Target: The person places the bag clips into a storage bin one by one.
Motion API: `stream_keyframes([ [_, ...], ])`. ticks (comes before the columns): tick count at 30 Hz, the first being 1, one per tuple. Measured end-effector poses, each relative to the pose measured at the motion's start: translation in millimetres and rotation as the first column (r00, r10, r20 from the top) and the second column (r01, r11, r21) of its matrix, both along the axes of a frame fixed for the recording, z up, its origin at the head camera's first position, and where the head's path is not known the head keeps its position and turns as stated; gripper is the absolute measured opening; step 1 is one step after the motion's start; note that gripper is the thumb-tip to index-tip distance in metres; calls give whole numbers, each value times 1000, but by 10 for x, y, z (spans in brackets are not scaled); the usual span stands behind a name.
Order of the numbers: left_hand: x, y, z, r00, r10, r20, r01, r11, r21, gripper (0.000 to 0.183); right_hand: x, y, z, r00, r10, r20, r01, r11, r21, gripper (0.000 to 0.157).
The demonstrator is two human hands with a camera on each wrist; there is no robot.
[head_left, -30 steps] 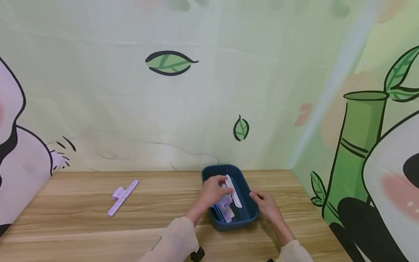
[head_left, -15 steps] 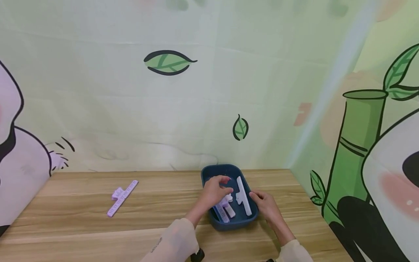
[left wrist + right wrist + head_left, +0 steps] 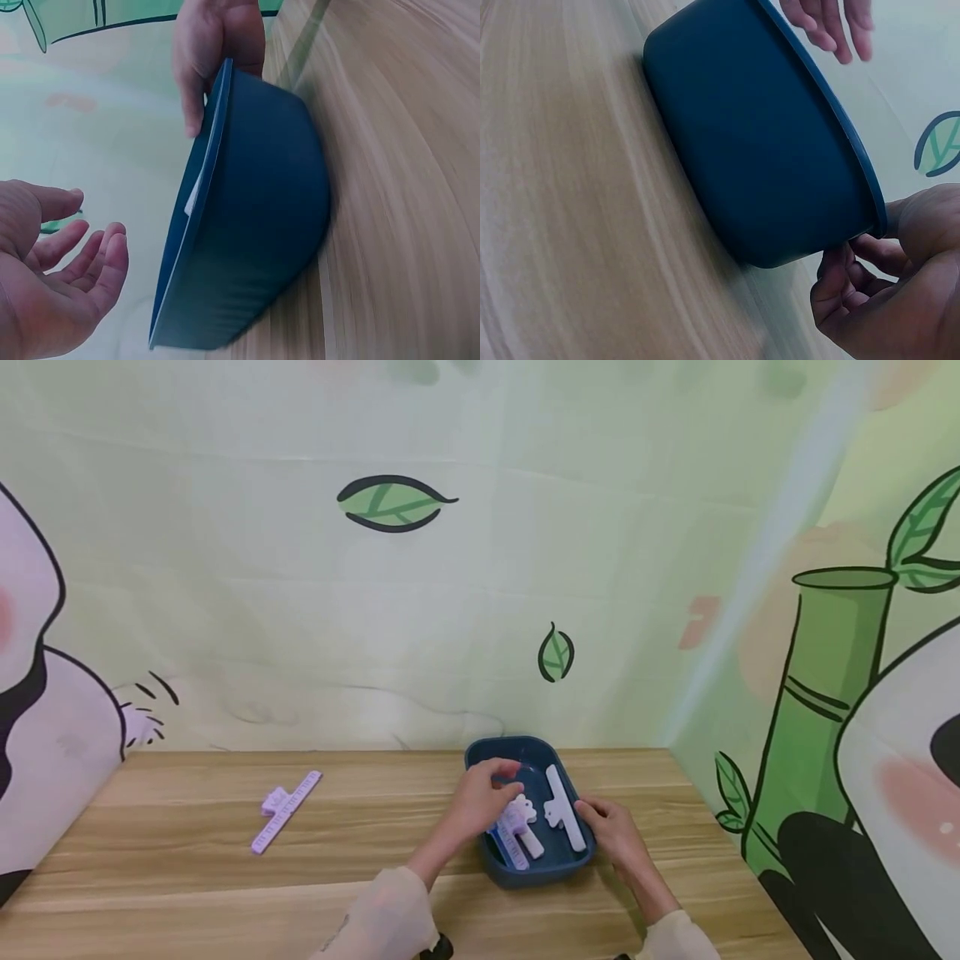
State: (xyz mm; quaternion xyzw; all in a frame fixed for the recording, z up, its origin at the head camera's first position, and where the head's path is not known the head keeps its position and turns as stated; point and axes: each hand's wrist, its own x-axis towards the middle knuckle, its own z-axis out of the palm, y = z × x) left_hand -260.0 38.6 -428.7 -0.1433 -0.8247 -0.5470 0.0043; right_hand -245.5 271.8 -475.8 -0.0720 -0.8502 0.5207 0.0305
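Note:
A dark blue plastic bin (image 3: 525, 881) stands on the table, with my right hand (image 3: 611, 831) gripping its right rim. In the right wrist view the thumb goes over the rim and the curled fingers (image 3: 836, 289) sit against the outside wall. Over the bin's left side hovers my left hand (image 3: 480, 797), its fingers loosely bent and holding nothing. Along the right inside wall lies a long white clip (image 3: 567, 810). On the left inside are a lilac ruler-marked clip (image 3: 513, 850) and another white clip (image 3: 532, 842), partly overlapped; something blue shows beside them.
A lilac ruler-shaped clip (image 3: 287, 814) lies on the wooden table (image 3: 187, 877), well left of the bin. Behind the table hangs a pale green printed backdrop (image 3: 420, 627), close to the bin's far end.
A white clip that was at my left fingertips has been let go and now lies at the bin's right side. My left hand has drawn slightly left; the right hand keeps its grip.

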Motion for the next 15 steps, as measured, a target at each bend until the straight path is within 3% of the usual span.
stream_keyframes([
  [8,13,-334,-30,999,35,1,-35,999,-18,32,2,-10,-3,1000,8,10,-8,1000,7,42],
  [15,-3,-628,-59,996,90,-8,-90,996,24,31,14,-5,2,1000,22,5,-22,1000,7,42],
])
